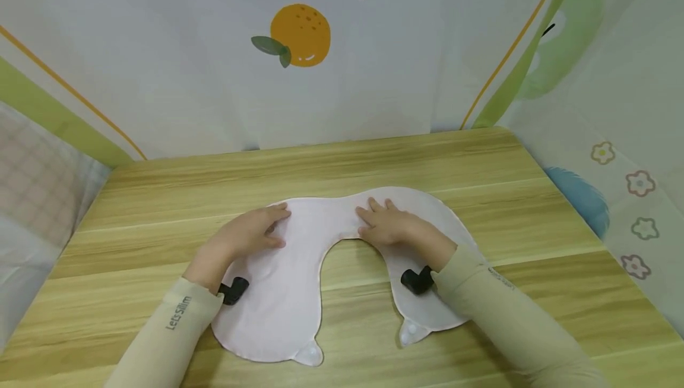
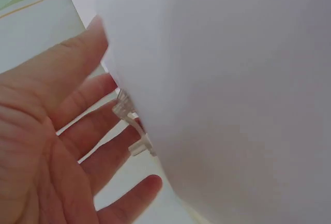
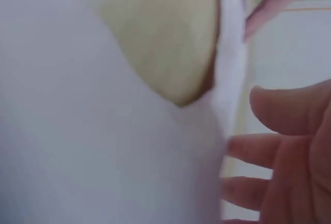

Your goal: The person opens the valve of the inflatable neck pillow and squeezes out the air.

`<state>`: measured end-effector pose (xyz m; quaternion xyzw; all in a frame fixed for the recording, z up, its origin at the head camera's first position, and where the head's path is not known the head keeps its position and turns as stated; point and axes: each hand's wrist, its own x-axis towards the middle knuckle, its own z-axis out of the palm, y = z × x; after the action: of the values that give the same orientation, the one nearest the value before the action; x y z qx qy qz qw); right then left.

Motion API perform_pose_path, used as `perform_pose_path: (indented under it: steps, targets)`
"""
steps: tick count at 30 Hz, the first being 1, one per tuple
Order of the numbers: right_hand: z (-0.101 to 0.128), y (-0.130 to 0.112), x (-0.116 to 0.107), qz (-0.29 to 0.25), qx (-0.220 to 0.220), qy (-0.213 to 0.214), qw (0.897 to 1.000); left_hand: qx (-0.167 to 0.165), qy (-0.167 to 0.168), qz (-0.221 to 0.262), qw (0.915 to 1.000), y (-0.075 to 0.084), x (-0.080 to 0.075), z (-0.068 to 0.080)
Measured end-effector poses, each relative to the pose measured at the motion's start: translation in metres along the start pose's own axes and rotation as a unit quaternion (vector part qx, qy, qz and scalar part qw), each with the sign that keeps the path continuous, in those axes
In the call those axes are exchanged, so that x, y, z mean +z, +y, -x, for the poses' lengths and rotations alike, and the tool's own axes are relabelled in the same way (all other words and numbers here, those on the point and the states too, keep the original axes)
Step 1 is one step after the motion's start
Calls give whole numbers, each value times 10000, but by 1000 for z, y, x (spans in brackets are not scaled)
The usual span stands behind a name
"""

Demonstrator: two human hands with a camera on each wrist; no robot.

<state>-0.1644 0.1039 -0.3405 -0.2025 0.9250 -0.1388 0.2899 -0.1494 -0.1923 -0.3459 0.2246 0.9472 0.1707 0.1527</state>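
A flat, deflated U-shaped pillow [image 1: 278, 299] of pale pink fabric lies on the wooden table [image 1: 160, 198], its arch away from me and both ends towards me. My left hand [image 1: 251, 233] lies palm down on its left arm, fingers straight. My right hand [image 1: 392, 224] presses flat on the top of the arch at the right. In the left wrist view the left hand [image 2: 67, 146] spreads beside the pale fabric [image 2: 232, 94] and a small clear plastic valve [image 2: 132, 125]. In the blurred right wrist view the right hand [image 3: 289, 151] lies straight-fingered against the fabric [image 3: 77, 131].
Small round tabs sit at the pillow's two ends [image 1: 310, 353] [image 1: 410, 331]. Printed curtains [image 1: 299, 37] wall the table at the back and both sides. Black cameras sit at both wrists [image 1: 234, 289] [image 1: 417, 280]. Bare wood stretches behind and beside the pillow.
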Motion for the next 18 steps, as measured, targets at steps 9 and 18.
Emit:
perform_pose_path:
  steps: [9, 18]
  targets:
    - [13, 17, -22, 715, -1298, 763, 9860, 810, 411, -319, 9954, -5, -3, -6]
    - [17, 19, -32, 1264, -1290, 452, 9825, 690, 115, -371, 9969, -2, 0, -16]
